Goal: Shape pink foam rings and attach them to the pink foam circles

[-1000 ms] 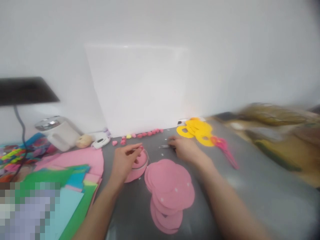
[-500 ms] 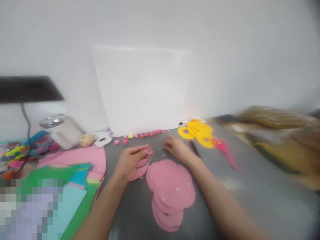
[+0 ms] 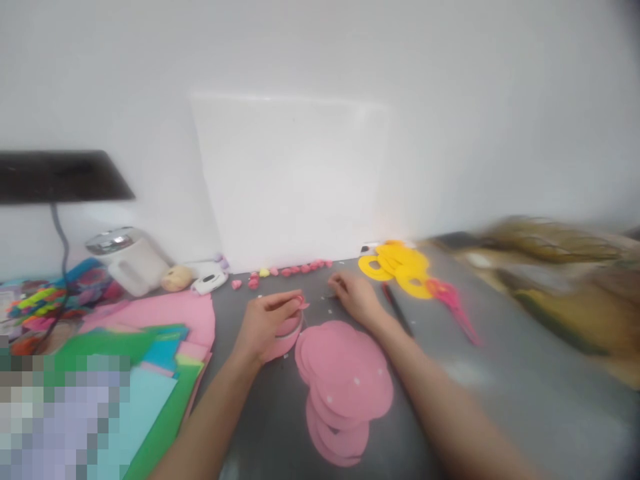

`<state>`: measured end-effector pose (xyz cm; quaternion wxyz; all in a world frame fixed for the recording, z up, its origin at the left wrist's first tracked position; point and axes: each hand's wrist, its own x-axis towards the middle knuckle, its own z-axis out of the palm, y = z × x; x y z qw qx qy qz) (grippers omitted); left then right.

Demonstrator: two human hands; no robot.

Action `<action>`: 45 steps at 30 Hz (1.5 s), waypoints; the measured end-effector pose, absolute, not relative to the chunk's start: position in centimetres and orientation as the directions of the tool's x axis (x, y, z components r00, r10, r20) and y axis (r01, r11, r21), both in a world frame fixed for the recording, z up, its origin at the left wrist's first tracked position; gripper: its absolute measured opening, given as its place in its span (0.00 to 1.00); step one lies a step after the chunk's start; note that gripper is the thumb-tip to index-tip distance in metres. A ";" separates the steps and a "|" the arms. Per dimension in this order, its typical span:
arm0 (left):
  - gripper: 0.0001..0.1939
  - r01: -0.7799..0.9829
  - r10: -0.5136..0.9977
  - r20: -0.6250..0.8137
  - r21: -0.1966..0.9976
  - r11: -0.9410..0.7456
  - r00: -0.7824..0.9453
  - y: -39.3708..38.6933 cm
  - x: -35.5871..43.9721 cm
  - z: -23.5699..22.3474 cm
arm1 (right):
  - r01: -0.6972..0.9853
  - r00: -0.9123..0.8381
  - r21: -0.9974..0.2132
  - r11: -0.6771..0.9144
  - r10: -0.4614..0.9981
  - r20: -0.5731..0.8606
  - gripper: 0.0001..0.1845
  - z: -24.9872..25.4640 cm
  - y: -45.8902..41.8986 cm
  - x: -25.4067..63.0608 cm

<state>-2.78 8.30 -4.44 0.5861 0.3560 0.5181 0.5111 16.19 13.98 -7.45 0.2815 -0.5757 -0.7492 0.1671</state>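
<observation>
My left hand (image 3: 265, 323) pinches a small curled pink paper piece (image 3: 300, 302) between thumb and fingers. Beneath that hand lie pink paper pieces (image 3: 287, 341), partly hidden by it. My right hand (image 3: 356, 297) rests low over the table, fingers curled together at the tips; whatever they grip is too small to make out. Tiny white scraps (image 3: 329, 311) lie near its fingertips. Between my forearms is a loose pile of overlapping pink paper circles (image 3: 345, 370), with a couple of white specks on top.
Yellow paper rings (image 3: 400, 263), pink scissors (image 3: 455, 310) and a dark pen (image 3: 397, 310) lie at right. Small pink pieces (image 3: 305, 269) line the wall below a white board (image 3: 295, 180). Coloured sheets (image 3: 150, 393), a white appliance (image 3: 133, 263) and a glue-tape-like white item (image 3: 210, 283) are at left.
The view has shifted slightly, so everything sits a little further right. Both hands keep nearly the same positions over the table, the left still pinching the pink curl.
</observation>
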 end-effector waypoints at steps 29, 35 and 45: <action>0.15 -0.317 0.975 -0.211 0.931 0.180 -0.068 8.2 -2.4 -5.1 | 0.613 -0.406 -0.244 0.752 0.564 0.719 0.11 -6.8 11.2 13.6; 0.15 -0.398 0.970 -0.239 0.895 0.202 -0.046 8.1 -2.4 -4.9 | 0.587 -0.460 -0.184 0.788 0.512 0.725 0.09 -7.2 11.4 13.7; 0.16 -0.332 0.970 -0.214 0.928 0.167 -0.111 8.2 -2.5 -4.5 | 0.437 -0.437 -0.490 0.754 0.654 0.617 0.06 -7.3 11.4 13.2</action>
